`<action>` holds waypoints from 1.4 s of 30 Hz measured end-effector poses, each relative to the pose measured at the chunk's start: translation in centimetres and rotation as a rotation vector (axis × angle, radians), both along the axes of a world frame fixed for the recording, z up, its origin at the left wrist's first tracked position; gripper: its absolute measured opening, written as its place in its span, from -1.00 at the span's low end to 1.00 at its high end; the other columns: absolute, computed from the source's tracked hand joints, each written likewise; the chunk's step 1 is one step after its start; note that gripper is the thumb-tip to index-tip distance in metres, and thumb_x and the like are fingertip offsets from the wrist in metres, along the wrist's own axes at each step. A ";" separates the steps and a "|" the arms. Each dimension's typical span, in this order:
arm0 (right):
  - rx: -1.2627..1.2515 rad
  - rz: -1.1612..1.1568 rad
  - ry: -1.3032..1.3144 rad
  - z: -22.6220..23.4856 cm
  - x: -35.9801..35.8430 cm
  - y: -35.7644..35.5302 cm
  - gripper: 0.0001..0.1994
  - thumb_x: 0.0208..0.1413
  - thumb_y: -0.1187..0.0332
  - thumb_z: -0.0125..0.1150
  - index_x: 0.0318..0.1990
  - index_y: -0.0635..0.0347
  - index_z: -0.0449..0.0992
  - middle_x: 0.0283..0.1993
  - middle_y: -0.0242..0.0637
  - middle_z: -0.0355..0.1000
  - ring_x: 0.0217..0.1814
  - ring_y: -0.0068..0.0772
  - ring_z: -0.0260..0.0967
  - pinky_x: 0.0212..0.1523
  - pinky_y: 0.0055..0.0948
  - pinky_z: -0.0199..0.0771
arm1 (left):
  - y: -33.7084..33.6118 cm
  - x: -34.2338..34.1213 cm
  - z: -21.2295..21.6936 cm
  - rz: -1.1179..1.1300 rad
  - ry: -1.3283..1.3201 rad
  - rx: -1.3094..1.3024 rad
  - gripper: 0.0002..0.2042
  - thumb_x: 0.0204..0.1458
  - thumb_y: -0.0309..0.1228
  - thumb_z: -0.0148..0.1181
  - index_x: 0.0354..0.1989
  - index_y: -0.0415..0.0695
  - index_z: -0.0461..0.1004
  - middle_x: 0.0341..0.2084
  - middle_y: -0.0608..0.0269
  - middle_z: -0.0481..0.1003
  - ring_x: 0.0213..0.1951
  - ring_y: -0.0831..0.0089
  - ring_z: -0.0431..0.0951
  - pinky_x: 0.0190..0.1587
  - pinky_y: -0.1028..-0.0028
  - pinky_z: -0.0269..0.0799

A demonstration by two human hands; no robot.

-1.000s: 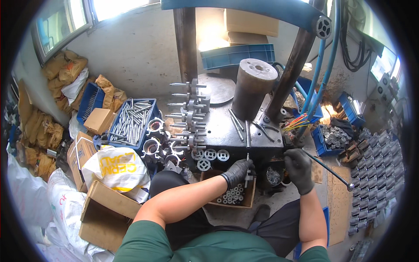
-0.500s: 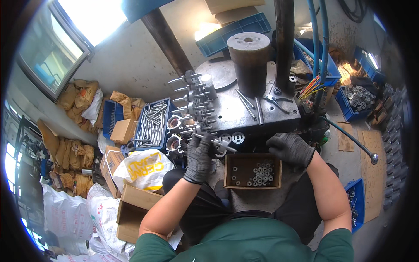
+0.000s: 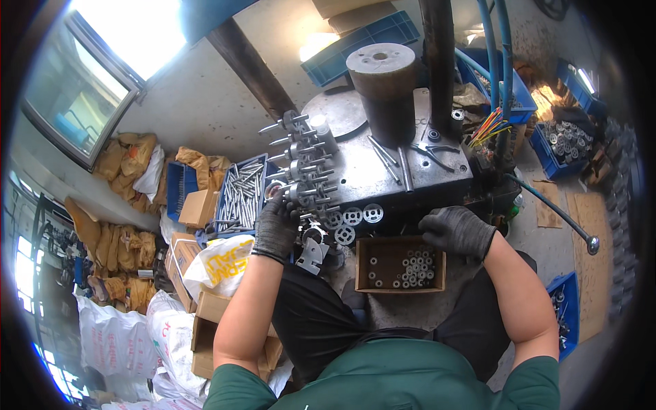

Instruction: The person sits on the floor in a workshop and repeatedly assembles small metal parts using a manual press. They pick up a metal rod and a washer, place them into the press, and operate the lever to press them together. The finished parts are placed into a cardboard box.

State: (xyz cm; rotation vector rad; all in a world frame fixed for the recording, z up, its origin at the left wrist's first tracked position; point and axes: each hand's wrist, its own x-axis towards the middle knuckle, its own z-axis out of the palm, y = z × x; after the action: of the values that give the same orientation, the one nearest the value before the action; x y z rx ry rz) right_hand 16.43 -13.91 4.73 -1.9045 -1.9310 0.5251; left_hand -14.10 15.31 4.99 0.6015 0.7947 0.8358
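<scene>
Black gloves on 2 hands (image 3: 275, 229) (image 3: 456, 231) — silver-grey shafts (image 3: 304, 195), brown box (image 3: 400, 263).

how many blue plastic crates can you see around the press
5, though clutter may hide more: one with metal rods by the left hand, a small one beside it, one behind the steel cylinder, one with round parts far right, one at lower right.

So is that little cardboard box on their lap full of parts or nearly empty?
Partly filled. The open cardboard box shows bare brown floor on its left, with small metal rings clustered toward its right side.
</scene>
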 end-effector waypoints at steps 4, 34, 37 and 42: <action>0.018 0.018 -0.015 -0.6 0.0 0.1 -0.71 0.21 0.20 0.32 -0.02 0.16 0.67 -0.11 -0.02 0.62 -0.02 0.12 0.61 0.02 -0.02 0.63 | -2.0 -2.0 -1.6 0.045 0.068 -0.016 -0.94 0.29 -0.37 0.21 -0.12 0.02 0.53 -0.42 0.39 0.53 -0.49 0.58 0.44 -0.53 0.60 0.34; -0.576 0.455 -0.406 -17.7 -4.2 3.2 -0.56 0.11 0.28 0.28 0.18 0.09 0.64 0.07 0.08 0.62 0.12 0.10 0.61 0.16 -0.02 0.59 | -6.0 15.8 -5.4 -0.510 1.161 1.779 -0.70 0.08 -0.31 0.38 -0.02 -0.09 0.61 -0.07 0.00 0.59 0.05 0.05 0.59 0.07 0.10 0.59; -0.515 0.485 -0.390 -26.6 -4.7 3.9 -0.47 0.24 0.18 0.19 0.35 0.11 0.55 0.40 0.08 0.45 0.42 0.05 0.44 0.43 -0.09 0.41 | -5.7 15.8 -5.0 -0.513 1.120 1.748 -0.68 0.08 -0.31 0.37 0.01 -0.08 0.60 -0.05 0.04 0.59 0.07 0.08 0.59 0.07 0.10 0.60; -0.476 0.251 -0.237 -36.4 -7.9 5.5 -0.42 0.35 0.04 0.06 0.42 0.12 0.48 0.49 0.04 0.37 0.54 0.07 0.32 0.55 -0.06 0.24 | -5.4 15.6 -5.0 -0.506 1.077 1.718 -0.70 0.09 -0.39 0.30 0.02 -0.10 0.61 -0.06 0.01 0.60 0.05 0.05 0.61 0.02 0.11 0.63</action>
State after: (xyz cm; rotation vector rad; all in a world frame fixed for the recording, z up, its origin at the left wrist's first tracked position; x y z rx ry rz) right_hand 8.56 -8.45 -31.66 -2.0861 -2.3841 0.9415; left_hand 1.50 9.95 -0.03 2.8025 0.6008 0.4881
